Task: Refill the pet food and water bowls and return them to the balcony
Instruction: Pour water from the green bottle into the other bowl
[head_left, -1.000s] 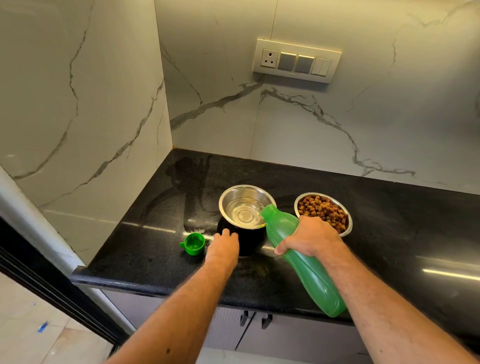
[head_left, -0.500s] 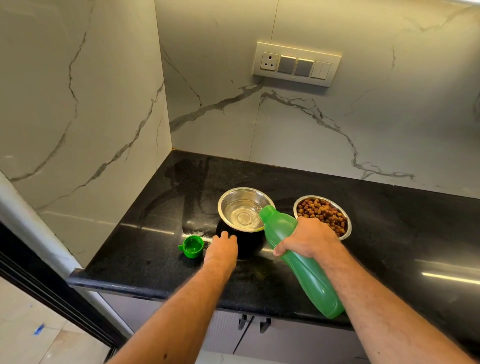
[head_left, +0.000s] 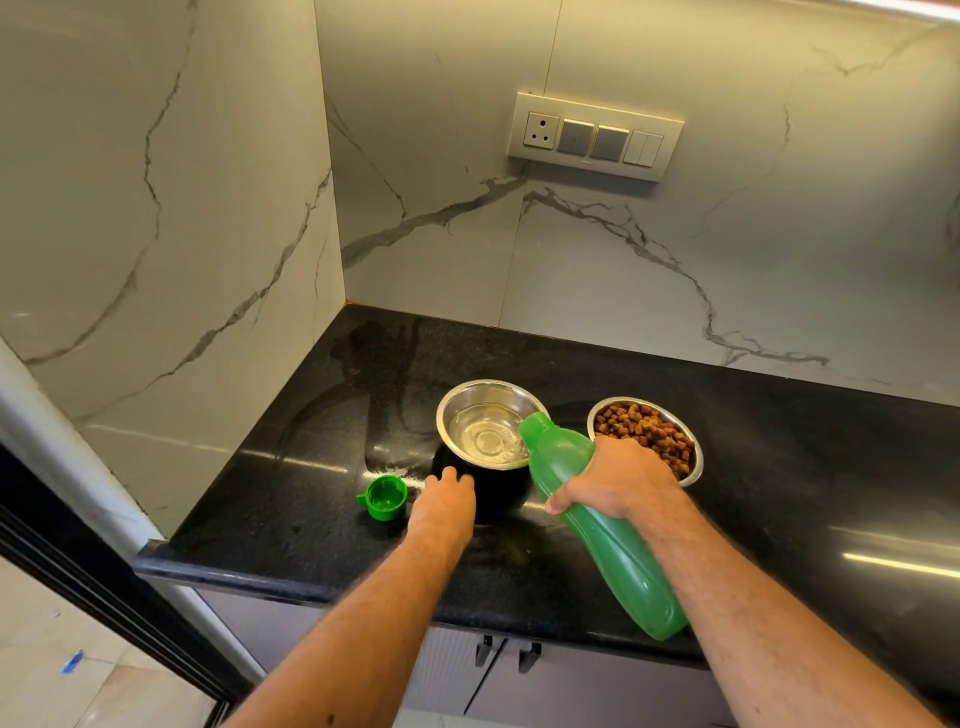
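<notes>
Your right hand (head_left: 618, 480) is wrapped around the upper body of the green bottle (head_left: 608, 530), thumb at the near side, fingers curled over the top. The bottle is tipped forward and left, with its open mouth over the right rim of the water bowl (head_left: 491, 423) at frame centre and its base raised toward you at lower right. Your right forearm comes in from the lower right corner.

Your left hand (head_left: 444, 501) reaches in from bottom centre, palm down, fingers fairly straight and relaxed, gripping nothing. The fingertips sit at the near-left side of the water bowl's black base; contact looks likely, but I can't confirm it from this angle.

The water bowl is steel, with some clear water in the bottom. The food bowl (head_left: 647, 439), just right of it, is filled with brown kibble and partly hidden behind your right hand. The two bowls stand close but apart.

The green cap (head_left: 385, 498) lies open side up, left of your left hand, near it but not touching. Everything sits on the black counter (head_left: 291, 499). The switch plate (head_left: 595, 136) is on the marble wall, upper centre-right.
</notes>
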